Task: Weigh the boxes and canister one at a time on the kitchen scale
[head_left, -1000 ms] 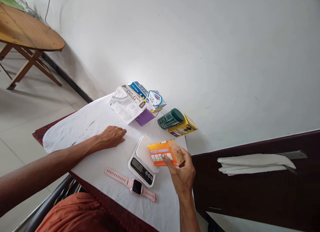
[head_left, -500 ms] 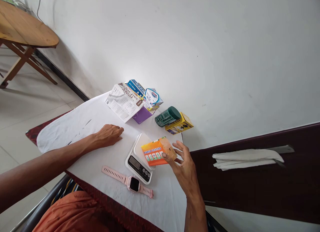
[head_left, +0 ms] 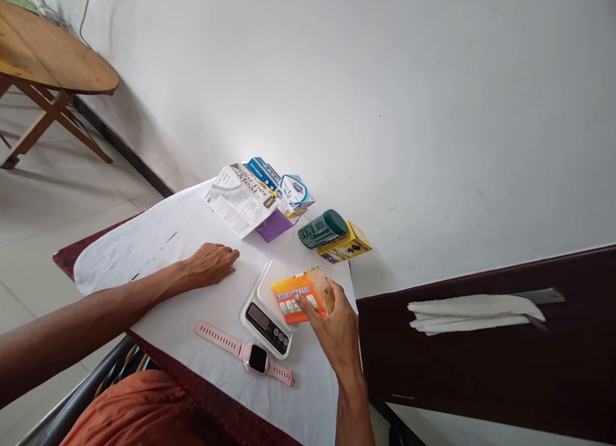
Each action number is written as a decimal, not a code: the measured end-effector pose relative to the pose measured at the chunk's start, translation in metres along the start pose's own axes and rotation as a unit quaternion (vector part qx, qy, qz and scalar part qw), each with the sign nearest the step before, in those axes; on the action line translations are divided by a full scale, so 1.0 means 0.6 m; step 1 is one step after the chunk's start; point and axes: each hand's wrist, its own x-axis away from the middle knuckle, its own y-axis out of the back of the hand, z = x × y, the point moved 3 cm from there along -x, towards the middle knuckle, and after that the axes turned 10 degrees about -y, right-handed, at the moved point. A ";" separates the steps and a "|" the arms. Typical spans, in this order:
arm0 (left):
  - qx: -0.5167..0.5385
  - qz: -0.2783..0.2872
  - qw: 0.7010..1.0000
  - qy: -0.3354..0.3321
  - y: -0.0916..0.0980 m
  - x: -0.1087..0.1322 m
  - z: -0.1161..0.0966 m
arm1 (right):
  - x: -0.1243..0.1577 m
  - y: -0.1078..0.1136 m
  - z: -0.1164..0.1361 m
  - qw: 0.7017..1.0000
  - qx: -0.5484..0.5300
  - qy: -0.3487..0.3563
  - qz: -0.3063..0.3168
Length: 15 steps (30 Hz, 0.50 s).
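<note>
On the platform of a white digital kitchen scale (head_left: 262, 298) stands an orange soap pack (head_left: 292, 287) with printed labels and a see-through end. My right hand (head_left: 334, 327) grips its right end, thumb on the printed front and fingers round the far side, partly hidden. My left hand (head_left: 212, 266) rests palm down on the white cloth, left of the scale, with its fingers curled under. I see nothing in it. A pink watch (head_left: 256, 357) lies unbuckled in front of the scale.
Behind the hands stand a Super Meal box (head_left: 240, 199), a blue-and-white box (head_left: 294, 192), a purple box (head_left: 274, 226), a green jar (head_left: 322, 229) and a yellow box (head_left: 347, 244). A wall (head_left: 433, 125) rises behind. A folded white cloth (head_left: 476, 312) hangs at right.
My right hand has moved left and closed on the soap pack, its thumb now on the printed front. My left hand stays in place on the cloth.
</note>
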 end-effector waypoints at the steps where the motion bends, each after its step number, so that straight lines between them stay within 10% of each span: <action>1: 0.001 0.002 1.000 0.000 -0.001 0.001 -0.001 | 0.000 0.000 0.001 1.000 -0.005 -0.002 -0.002; 7: 0.007 0.014 1.000 -0.009 -0.008 0.006 -0.019 | 0.014 0.020 0.044 0.996 -0.086 -0.006 0.003; 15: 0.041 -0.050 0.996 -0.056 -0.040 0.000 -0.018 | 0.027 -0.017 0.229 0.971 -0.123 0.204 0.011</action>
